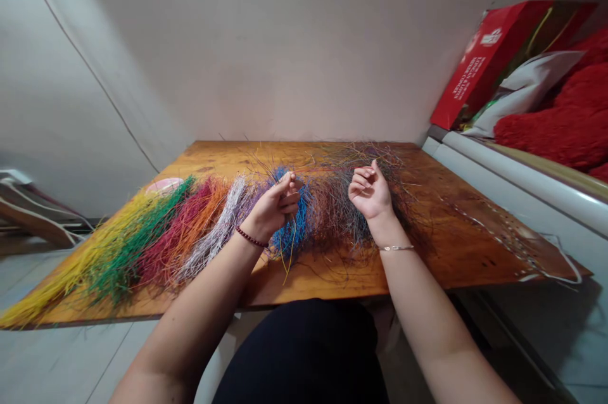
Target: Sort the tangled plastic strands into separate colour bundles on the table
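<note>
Left hand (285, 192): pinching thin yellow wiry strands (288, 270). Right hand (370, 191): half-curled, thumb apart, nothing visibly held. Bright-blue wiry bundle (300, 230): beneath left hand, on brown wooden table (451, 246).

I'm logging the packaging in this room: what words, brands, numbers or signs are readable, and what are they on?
"LONGAN & LOTUS": on the red box, sideways.
"CONGEE": beside it on the same box; the word before it is too blurred to be sure of.
The white logo and smaller lettering there: too small to read.
Nothing else is readable.
</note>
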Demonstrator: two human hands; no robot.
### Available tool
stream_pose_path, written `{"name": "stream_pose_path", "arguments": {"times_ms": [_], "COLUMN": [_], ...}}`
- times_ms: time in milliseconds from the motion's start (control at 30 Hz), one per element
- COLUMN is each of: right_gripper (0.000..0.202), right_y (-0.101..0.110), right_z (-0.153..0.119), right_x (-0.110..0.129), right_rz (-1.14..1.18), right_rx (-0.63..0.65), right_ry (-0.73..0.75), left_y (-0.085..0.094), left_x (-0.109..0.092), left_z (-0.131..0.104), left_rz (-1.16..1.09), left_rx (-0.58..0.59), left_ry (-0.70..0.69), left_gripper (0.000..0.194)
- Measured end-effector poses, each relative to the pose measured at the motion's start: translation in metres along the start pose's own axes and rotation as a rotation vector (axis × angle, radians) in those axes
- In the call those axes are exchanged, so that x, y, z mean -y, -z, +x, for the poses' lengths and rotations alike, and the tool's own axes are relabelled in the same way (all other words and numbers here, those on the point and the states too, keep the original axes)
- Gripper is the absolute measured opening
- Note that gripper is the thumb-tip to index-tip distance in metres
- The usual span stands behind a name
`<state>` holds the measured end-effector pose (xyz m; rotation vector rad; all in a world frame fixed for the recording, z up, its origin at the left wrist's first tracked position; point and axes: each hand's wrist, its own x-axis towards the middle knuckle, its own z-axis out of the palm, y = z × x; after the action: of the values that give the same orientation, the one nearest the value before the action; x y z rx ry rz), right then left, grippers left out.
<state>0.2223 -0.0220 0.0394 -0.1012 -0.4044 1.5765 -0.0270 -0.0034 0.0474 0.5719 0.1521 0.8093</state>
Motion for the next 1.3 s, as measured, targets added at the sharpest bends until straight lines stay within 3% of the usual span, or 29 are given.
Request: {"name": "stream_pose_path", "arguments": {"times_ms": [200, 533, 1067, 1300], "right_gripper": [0.032, 0.039, 0.033, 0.031], "right_y": [-0.001, -0.012, -0.01, -0.008], "right_z": [-0.002, -0.004, -0.003, -0.003], "right_x": [0.002, -0.002, -0.008, -0.016], "right_rz": [0.043, -0.237, -0.26, -0.308], "right_rx": [0.018, -0.081, -0.026, 0.013], "right_ry": [-0.008, 0.058, -0.018, -0.08], "left_y": [-0.001, -0.004, -0.009, -0.033], "left_x": [0.002, 0.003, 0.005, -0.003], "left_z": [0.001, 0.0, 0.0, -0.011], "left_rz": [-0.026, 0.048, 0.205, 0.212], "left_rx": [-0.002, -0.044, -0.101, -0.149], "left_ry": [0.025, 0.024, -0.214, -0.275], "left_gripper": [0.011, 0.018, 0.03, 0.031]}}
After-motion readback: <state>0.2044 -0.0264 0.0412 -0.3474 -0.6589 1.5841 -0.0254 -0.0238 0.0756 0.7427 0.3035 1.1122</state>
